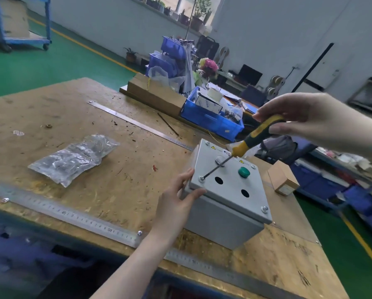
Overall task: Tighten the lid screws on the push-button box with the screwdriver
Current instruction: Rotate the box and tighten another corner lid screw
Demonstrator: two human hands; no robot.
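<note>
Box (228, 203): on the bench (73, 117), near its right front corner, lid up.
Left hand (176, 203): steadies the near-left corner, thumb on the lid edge, fingers against the side wall.
Right hand (306, 119): grips the screwdriver (254, 137) handle, shaft slanting down.
Tip: seated on the near-left screw (202, 179).
Advice: raise the handle to bring the shaft closer to upright; press down while turning clockwise; keep the box pinned against twist.
Risk: slanted tip likely to cam out and scratch the lid.
Remaining: three other corner screws, tightness impossible to judge.
</note>
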